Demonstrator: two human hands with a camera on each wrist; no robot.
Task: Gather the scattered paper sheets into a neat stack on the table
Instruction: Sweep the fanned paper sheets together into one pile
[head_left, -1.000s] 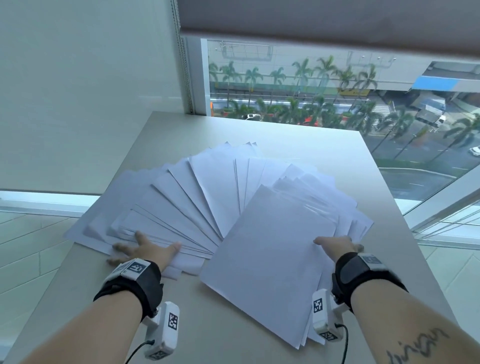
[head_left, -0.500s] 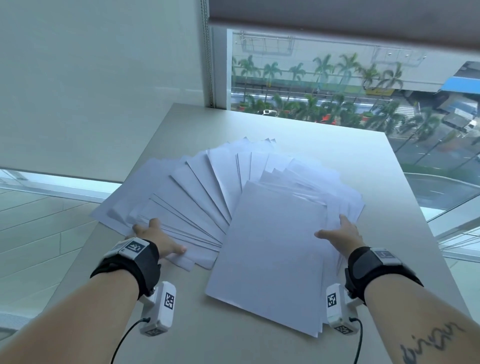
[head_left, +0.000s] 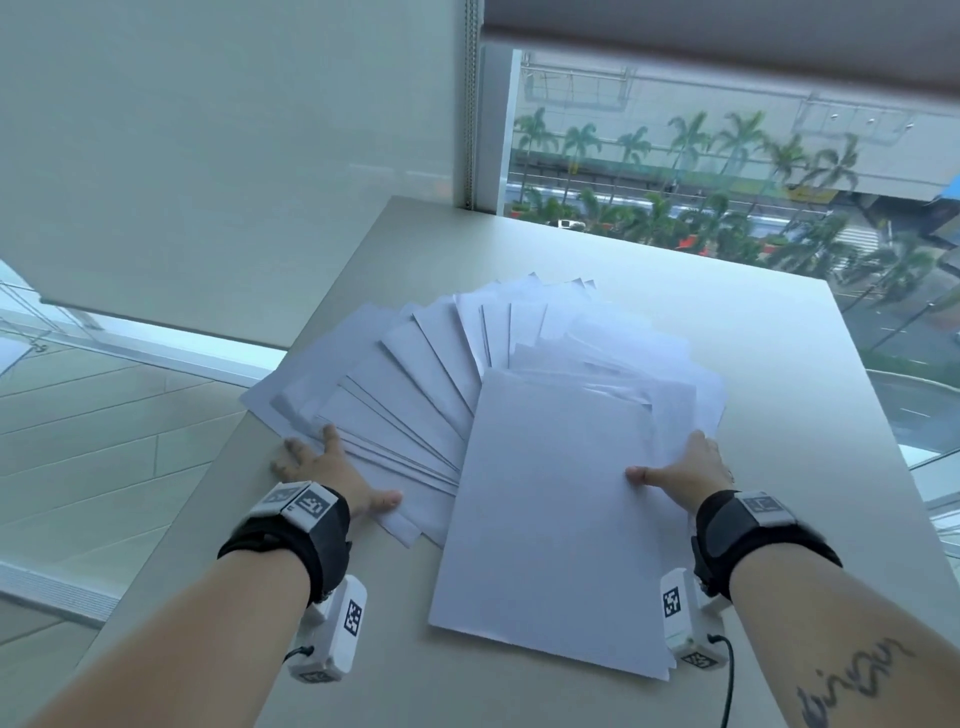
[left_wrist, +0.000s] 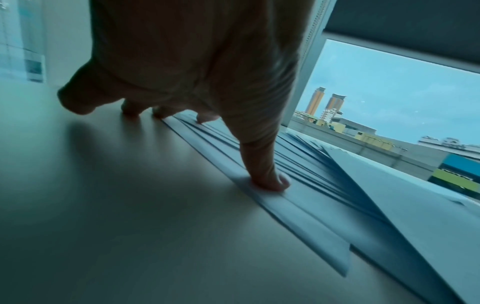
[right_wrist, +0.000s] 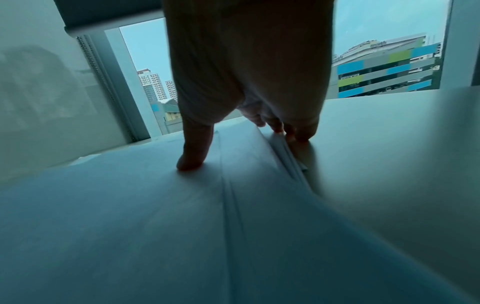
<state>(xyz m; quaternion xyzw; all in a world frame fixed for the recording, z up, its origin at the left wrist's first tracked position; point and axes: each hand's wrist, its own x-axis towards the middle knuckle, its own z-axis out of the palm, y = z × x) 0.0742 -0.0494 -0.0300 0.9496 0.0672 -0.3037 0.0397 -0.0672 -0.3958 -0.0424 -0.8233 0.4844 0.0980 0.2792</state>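
Note:
Several white paper sheets (head_left: 415, 374) lie fanned across the beige table (head_left: 779, 364), with one top sheet (head_left: 550, 519) nearly square to me. My left hand (head_left: 332, 470) lies flat on the fan's left end, fingers spread onto the table. Its thumb (left_wrist: 267, 176) presses a sheet's (left_wrist: 324, 222) near edge. My right hand (head_left: 680, 467) rests at the pile's right side. Its thumb (right_wrist: 192, 160) lies on the top sheet (right_wrist: 130, 205), and its fingers (right_wrist: 298, 131) touch the pile's right edge where it meets the table.
The leftmost sheet corners (head_left: 254, 402) reach the table's left edge, with floor below. A window (head_left: 727, 208) and a roller blind (head_left: 208, 156) stand just behind the table's far edge. Bare table (head_left: 805, 519) lies right of the pile and in front of it.
The fan has drawn narrower and the top sheet has turned more upright. My left hand slid farther along the left edge. My right hand moved up the right side, thumb onto the top sheet.

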